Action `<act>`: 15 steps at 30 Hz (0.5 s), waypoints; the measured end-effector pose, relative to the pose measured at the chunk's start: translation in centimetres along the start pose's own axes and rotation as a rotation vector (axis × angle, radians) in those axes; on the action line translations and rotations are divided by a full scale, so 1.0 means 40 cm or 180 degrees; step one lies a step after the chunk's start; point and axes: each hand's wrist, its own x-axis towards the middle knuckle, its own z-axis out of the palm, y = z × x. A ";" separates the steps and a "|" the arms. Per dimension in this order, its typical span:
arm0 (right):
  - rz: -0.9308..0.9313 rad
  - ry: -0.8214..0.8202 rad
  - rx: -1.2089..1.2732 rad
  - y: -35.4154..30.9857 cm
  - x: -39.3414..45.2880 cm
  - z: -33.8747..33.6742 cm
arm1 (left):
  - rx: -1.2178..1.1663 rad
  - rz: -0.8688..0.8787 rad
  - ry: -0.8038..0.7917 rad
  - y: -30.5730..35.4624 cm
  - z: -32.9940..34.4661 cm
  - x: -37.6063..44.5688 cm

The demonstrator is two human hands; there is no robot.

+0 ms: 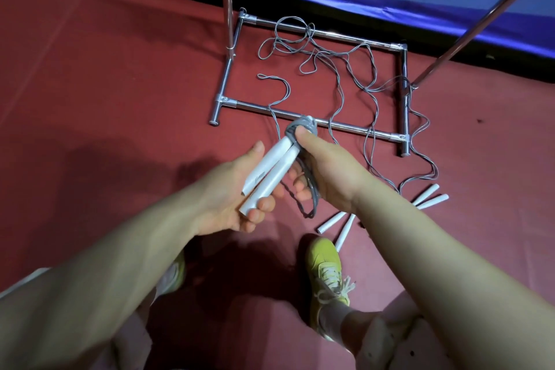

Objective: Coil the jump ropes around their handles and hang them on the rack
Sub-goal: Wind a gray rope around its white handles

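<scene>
Head view is showing the left hand [237, 198] curling its fingers round a pair of white plastic jump-rope handles [270, 173], held side by side above the dark red floor mat [90, 84]. The right hand [327, 171] is pinching the thin grey cord [303, 129] wound at the handles' far end, with a loop hanging beneath. That cord is looking light, limp and likely to slip loose, so tension seems necessary; the rigid handles are offering the firm hold. More grey rope [345, 69] is sprawling across the chrome rack base [300, 114], near loose white handles [429, 197].
</scene>
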 end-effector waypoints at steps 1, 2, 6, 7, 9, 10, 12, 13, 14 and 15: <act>0.0079 0.0070 -0.0103 0.000 -0.001 0.000 | 0.0195 0.0019 0.0160 0.000 0.001 0.005; 0.0137 0.0153 -0.0246 0.002 -0.002 -0.001 | 0.0376 0.0059 0.0312 -0.007 -0.003 0.012; 0.0041 0.0531 -0.0843 0.011 0.000 -0.001 | 0.0901 0.0200 0.0836 -0.015 -0.013 0.027; -0.0027 0.0608 -0.0849 0.013 0.002 0.000 | 0.0991 0.0245 0.0920 -0.011 -0.015 0.029; -0.0119 0.0674 -0.0805 0.012 0.006 0.003 | 0.1144 0.0376 0.1086 -0.007 -0.023 0.032; -0.0114 0.0633 -0.0731 0.012 0.005 0.007 | 0.1255 0.0488 0.1195 -0.008 -0.028 0.035; -0.0016 0.0417 -0.0460 0.013 0.002 0.012 | 0.1483 0.0742 0.1386 -0.010 -0.044 0.041; 0.0056 0.0293 -0.0331 0.014 0.001 0.012 | 0.1563 0.0843 0.1444 -0.013 -0.051 0.042; 0.0119 0.0201 -0.0254 0.015 0.000 0.013 | 0.1624 0.0923 0.1459 -0.015 -0.058 0.042; 0.0164 0.0157 -0.0234 0.016 0.000 0.013 | 0.1685 0.0998 0.1430 -0.019 -0.062 0.041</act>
